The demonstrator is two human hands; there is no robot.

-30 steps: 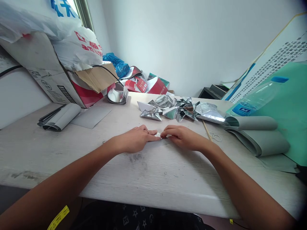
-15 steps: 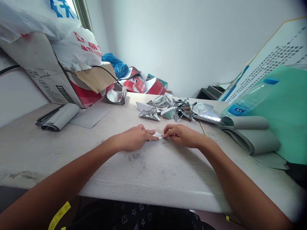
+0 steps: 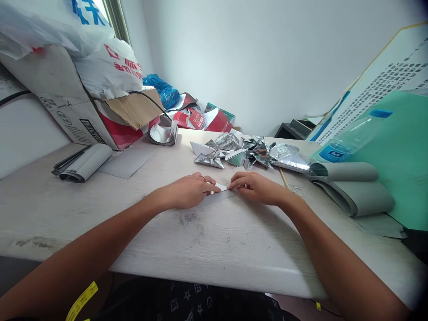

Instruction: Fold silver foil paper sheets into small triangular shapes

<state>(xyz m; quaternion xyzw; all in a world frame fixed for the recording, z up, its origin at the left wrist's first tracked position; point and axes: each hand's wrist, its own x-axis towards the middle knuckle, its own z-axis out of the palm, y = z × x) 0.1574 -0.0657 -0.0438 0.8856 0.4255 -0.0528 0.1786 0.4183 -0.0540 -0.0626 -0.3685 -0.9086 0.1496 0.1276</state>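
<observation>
Head view gives me the whole desk from above, and I read it from the big things down. A long white-painted wooden table (image 3: 254, 254) runs across my screen. Beyond its far left corner, a dented cardboard box (image 3: 63, 104) sits with a white plastic carrier bag with red lettering (image 3: 110, 67) slumped on top. To the right, a white printed poster board (image 3: 377, 84) leans behind a teal-green sheet (image 3: 391, 151). A curled bundle of grey card (image 3: 351, 191) lies at the table's right side, and a clear plastic water bottle with a blue cap (image 3: 347, 145) lies beyond it on the green sheet. Red cartons (image 3: 217, 122) and a blue plastic bag (image 3: 160, 87) are heaped in the far corner.

Mid-table I see a loose pile of folded silver foil pieces (image 3: 247, 151), some of them triangular. A flat grey sheet (image 3: 127, 162) and a grey roll (image 3: 85, 162) lie on the left, and a thin wooden stick (image 3: 284, 178) and pale rubber bands (image 3: 297, 191) lie near the bundle.

My left hand (image 3: 187, 191) lies almost flat, fingers extended. My right hand (image 3: 257, 188) is lightly curled, its fingertips (image 3: 234, 179) reaching toward the left hand. Between them, a small folded strip of white-and-silver foil paper (image 3: 220, 187) lies on the table, touched from both sides. I can't tell whether it is pinched or only pressed down.
</observation>
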